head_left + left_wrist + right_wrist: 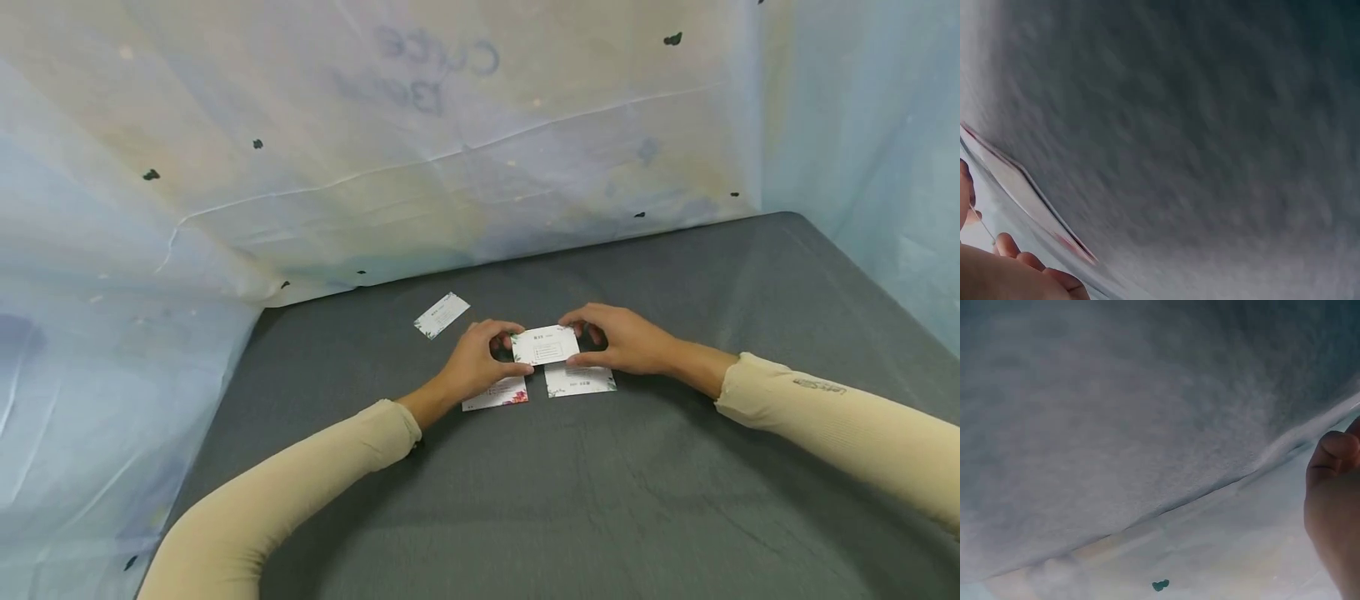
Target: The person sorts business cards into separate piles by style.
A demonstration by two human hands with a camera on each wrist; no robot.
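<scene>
Both hands hold one small white card (545, 345) just above the dark grey table (600, 500). My left hand (480, 360) pinches the card's left edge between thumb and curled fingers. My right hand (618, 337) pinches its right edge the same way. Two more white cards lie flat under the hands, one with a floral corner (498, 394) on the left and one (579, 382) on the right. A fourth card (442, 315) lies apart, further back to the left. The left wrist view shows a card edge (1029, 194) and fingertips (1007, 245). In the right wrist view only a thumb (1335, 450) appears.
Pale blue-white sheeting (375, 150) walls in the table at the back, left and right. The table's grey cloth stretches out in front of the cards towards me. Small dark marks (672, 38) dot the sheeting.
</scene>
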